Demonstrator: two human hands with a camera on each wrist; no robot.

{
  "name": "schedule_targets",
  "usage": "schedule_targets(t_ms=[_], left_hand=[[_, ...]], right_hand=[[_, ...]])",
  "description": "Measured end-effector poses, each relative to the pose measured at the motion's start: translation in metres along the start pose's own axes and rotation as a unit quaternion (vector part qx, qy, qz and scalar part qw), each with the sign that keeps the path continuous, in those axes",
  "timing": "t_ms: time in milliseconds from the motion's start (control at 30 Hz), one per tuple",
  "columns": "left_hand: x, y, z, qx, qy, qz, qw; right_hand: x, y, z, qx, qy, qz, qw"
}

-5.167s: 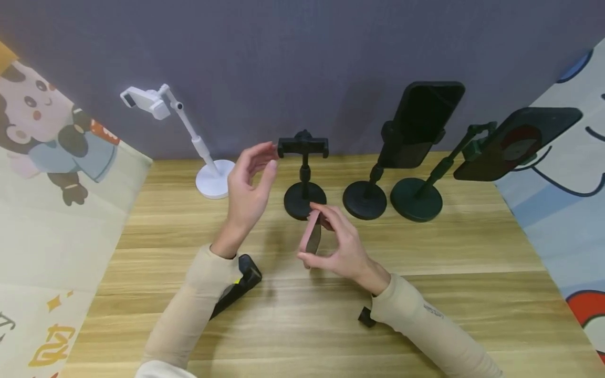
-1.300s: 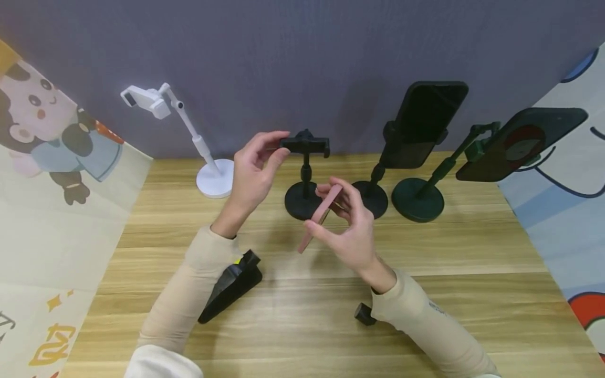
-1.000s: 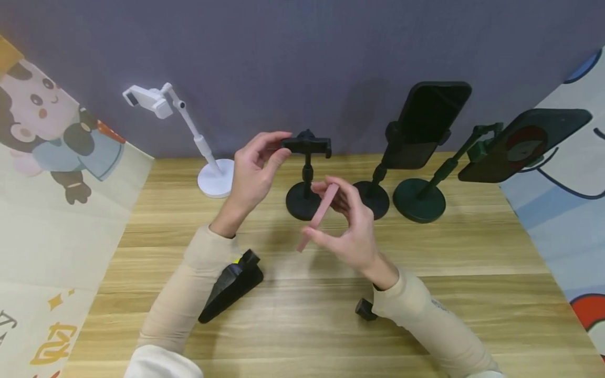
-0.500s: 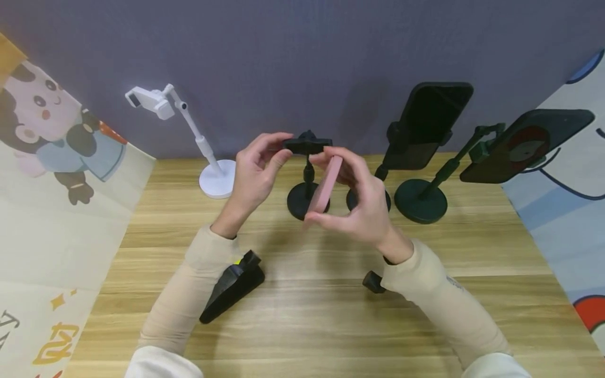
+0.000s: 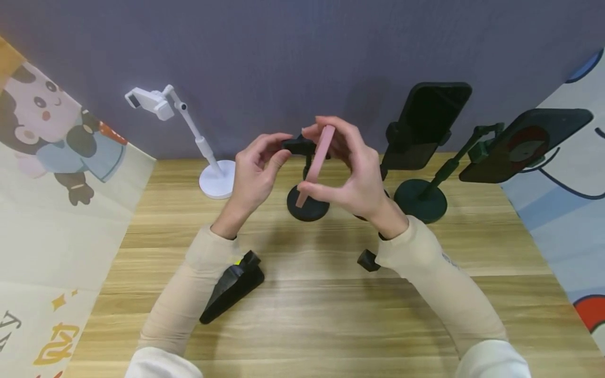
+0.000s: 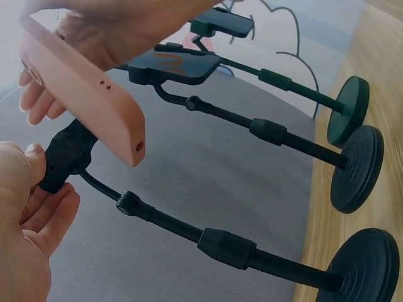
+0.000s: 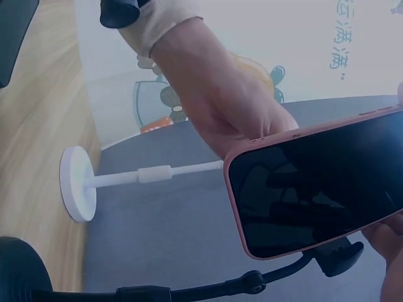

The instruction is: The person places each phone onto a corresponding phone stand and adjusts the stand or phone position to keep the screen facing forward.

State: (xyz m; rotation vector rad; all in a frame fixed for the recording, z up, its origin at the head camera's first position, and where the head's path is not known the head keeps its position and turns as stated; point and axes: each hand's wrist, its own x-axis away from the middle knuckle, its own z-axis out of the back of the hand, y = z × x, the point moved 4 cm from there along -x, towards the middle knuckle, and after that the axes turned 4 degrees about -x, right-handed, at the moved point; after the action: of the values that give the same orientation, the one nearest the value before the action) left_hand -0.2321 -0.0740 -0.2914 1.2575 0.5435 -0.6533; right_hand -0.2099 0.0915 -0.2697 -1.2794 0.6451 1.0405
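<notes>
My right hand (image 5: 361,178) holds a pink-cased phone (image 5: 320,155) by its edges, thumb at the lower edge and fingers at the upper. Tilted edge-on in the head view, the phone overlaps the clamp of a black phone stand (image 5: 308,209). At the clamp's left end, my left hand (image 5: 252,178) pinches the black clamp (image 6: 66,154) between thumb and fingers. The left wrist view shows the phone's pink back right by the clamp. Its dark screen (image 7: 315,182) fills much of the right wrist view, with the clamp partly hidden behind it.
A white phone stand (image 5: 217,179) is at the back left. To the right stand a second black stand bearing a phone (image 5: 427,123) and a green stand (image 5: 420,202) bearing another phone (image 5: 524,147). A dark wedge-shaped object (image 5: 231,291) lies by my left forearm.
My right hand has lifted the pink phone up and away from me to the black stand's clamp. My left hand, earlier held loosely beside the clamp, has come to pinch its left end.
</notes>
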Motion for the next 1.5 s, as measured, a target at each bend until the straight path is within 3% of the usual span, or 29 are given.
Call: schedule_targets(t_ms=[400,633,767,900,1033,1300,1500], left_hand=[[0.001,-0.001,0.001,-0.014,0.002,-0.003,0.9999],[0.0,-0.001,0.0,-0.021,-0.003,-0.01,0.9997],[0.0,-0.012,-0.002,-0.047,-0.005,-0.038,0.9982],[0.001,-0.026,-0.003,-0.099,0.0,-0.085,0.9914],[0.001,-0.025,-0.002,-0.119,0.002,-0.112,0.9865],[-0.001,-0.027,0.0,-0.089,-0.015,-0.107,0.9901],[-0.002,-0.009,0.002,-0.097,-0.024,-0.12,0.9877]], right_hand=[[-0.004,0.009,0.002,0.019,0.01,0.011,1.0],[-0.003,0.008,0.002,0.067,0.024,0.014,0.997],[-0.004,0.007,-0.002,0.119,0.044,0.014,0.992],[-0.004,0.007,-0.005,0.169,0.068,0.015,0.983],[-0.004,0.009,-0.009,0.207,0.086,0.014,0.974],[-0.004,0.01,-0.014,0.221,0.121,0.016,0.968],[-0.003,0.011,-0.015,0.231,0.13,0.013,0.964]])
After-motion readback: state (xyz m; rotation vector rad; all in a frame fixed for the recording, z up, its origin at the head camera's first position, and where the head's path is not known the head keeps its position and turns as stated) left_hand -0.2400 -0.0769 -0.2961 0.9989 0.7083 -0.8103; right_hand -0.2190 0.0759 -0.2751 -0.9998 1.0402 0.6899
